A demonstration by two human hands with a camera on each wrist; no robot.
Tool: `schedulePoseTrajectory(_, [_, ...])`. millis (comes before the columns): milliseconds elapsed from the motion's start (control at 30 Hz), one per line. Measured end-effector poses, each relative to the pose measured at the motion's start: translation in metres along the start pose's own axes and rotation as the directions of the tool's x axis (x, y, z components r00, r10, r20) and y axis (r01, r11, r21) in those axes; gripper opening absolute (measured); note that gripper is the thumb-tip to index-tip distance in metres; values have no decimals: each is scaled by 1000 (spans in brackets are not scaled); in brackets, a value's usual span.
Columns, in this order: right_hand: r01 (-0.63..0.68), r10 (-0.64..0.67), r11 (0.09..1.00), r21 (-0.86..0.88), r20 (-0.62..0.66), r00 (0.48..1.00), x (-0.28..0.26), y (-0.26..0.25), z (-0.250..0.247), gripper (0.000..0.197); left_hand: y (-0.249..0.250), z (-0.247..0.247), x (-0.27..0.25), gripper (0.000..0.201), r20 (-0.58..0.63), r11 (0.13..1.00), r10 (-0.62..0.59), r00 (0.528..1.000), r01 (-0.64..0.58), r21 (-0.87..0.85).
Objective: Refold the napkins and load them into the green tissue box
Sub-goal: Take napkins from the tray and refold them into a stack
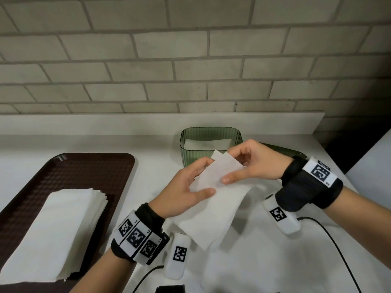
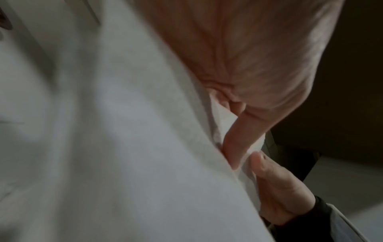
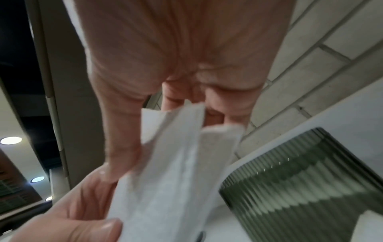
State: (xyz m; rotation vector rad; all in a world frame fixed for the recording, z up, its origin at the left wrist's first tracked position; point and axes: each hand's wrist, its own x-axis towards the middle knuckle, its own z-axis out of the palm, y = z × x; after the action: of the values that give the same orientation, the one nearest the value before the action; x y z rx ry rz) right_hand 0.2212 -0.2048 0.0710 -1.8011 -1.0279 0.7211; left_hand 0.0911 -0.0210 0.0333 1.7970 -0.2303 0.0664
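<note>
A white napkin [image 1: 213, 199] hangs above the white counter, held by both hands in front of the green tissue box [image 1: 211, 132]. My left hand [image 1: 186, 187] pinches its left edge between thumb and fingers. My right hand [image 1: 249, 161] pinches the top right corner, thumb on the front face. The napkin's upper part is doubled over; its lower end droops toward me. The ribbed box holds some flat white napkins [image 1: 207, 143]. In the right wrist view the napkin [image 3: 176, 172] runs from my right fingers down to the left thumb [image 3: 87, 227], with the box [image 3: 306, 188] beside it.
A dark brown tray [image 1: 88, 170] at the left carries a stack of white napkins [image 1: 55, 235]. A dark green lid [image 1: 281, 150] lies behind my right wrist. Black cables [image 1: 330, 240] trail over the counter near me. A brick wall [image 1: 190, 60] backs the counter.
</note>
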Motion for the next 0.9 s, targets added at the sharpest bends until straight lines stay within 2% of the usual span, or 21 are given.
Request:
schedulePoseTrajectory(133, [-24,39,995,92,-164,986,5,7,-1,34,-4,-5,2,65,-57,994,-94,994,90,-67])
schedulePoseTrajectory(200, [-25,65,991,129,-317,946,14,13,-8,41,-11,-16,8,68,-153,994,-103,983,96,-53])
schedulePoseTrajectory(267, [-6,72,991,136,-484,872,27,21,-19,43,-17,-34,25,62,-328,993,-26,944,61,97])
schedulePoseTrajectory(333, [24,20,998,65,-602,798,41,24,-31,38,-17,-54,48,54,-471,982,69,880,25,189])
schedulePoseTrajectory(433, [9,-130,985,-175,-693,709,63,27,-45,30,-11,-78,86,47,-557,939,220,801,-19,344])
schedulePoseTrajectory(500, [-38,-181,959,-280,-713,677,76,34,-48,26,-13,-86,107,48,-531,867,293,795,13,498])
schedulePoseTrajectory(567, [-100,-184,934,-343,-702,688,85,46,-50,25,-20,-86,122,50,-460,803,277,843,60,593])
schedulePoseTrajectory(633, [-193,-140,900,-390,-681,719,90,61,-51,27,-34,-86,130,55,-404,768,191,894,120,629])
schedulePoseTrajectory(700, [-276,-91,861,-427,-664,742,92,75,-51,29,-49,-85,135,61,-373,743,83,924,192,641])
schedulePoseTrajectory(800, [-358,-44,793,-494,-632,774,95,89,-51,28,-68,-82,139,66,-329,709,-63,942,274,650])
schedulePoseTrajectory(900, [-387,-41,718,-578,-590,806,95,92,-48,27,-69,-78,141,52,-276,601,-200,940,340,723])
